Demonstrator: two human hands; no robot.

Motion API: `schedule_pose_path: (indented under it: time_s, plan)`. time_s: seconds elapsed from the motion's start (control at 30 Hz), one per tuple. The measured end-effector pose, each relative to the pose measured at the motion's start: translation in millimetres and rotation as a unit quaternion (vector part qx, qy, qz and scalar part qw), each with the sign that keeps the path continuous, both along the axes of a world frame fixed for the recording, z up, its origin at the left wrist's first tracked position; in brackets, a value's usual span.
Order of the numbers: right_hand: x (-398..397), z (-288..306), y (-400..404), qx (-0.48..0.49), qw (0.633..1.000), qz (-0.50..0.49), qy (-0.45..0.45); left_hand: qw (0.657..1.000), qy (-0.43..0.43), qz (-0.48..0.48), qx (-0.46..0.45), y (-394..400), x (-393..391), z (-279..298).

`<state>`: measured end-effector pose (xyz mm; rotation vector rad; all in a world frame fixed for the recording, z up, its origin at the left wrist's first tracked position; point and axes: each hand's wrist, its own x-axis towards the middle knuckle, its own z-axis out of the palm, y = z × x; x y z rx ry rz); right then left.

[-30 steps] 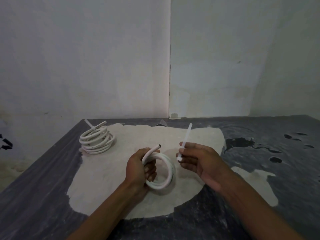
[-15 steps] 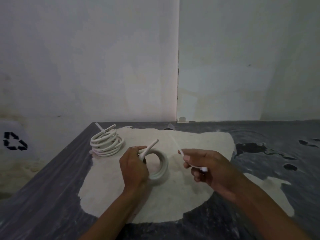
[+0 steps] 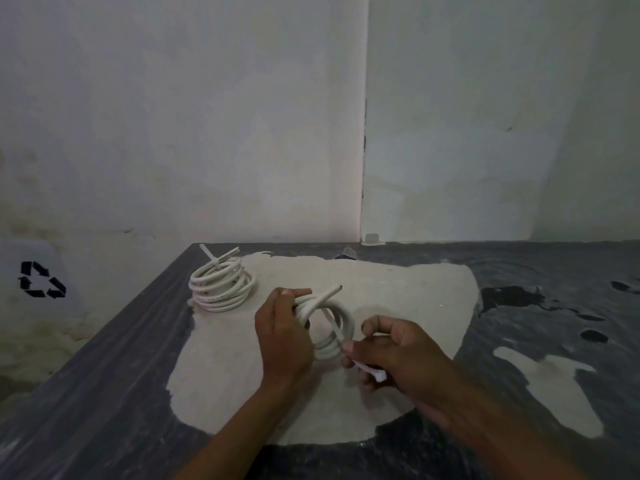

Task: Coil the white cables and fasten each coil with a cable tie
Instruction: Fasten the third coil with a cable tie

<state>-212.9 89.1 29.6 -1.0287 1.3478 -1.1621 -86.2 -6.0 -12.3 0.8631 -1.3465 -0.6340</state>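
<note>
Left hand (image 3: 282,336): I see it gripping the cable coil (image 3: 334,329).
Right hand (image 3: 391,353): pinches the cable tie (image 3: 334,323) across that coil.
Tied coil (image 3: 221,284): far left on the table (image 3: 104,393).

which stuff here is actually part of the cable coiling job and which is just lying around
In the job:
- left hand, gripping the loose coil
- right hand, pinching the cable tie that runs across that coil
- finished coil, already tied, far left on the table

Just there:
- recycling symbol at far left
- small object at the wall corner
</note>
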Motion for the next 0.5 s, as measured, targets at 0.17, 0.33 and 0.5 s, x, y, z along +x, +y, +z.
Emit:
schedule_pose_path:
  time_s: [0.17,0.33,0.5]
  plan:
    - [14,-3,4,-0.053,0.990,-0.116,0.055,0.999,-0.021,-0.038,-0.030,9,-7,-2]
    - [25,-9,7,-0.079,0.980,-0.177,0.038,0.997,0.012,-0.071,-0.016,22,-12,4]
    - [29,-14,7,-0.063,0.975,-0.213,0.003,0.997,0.000,-0.073,0.000,30,-16,3]
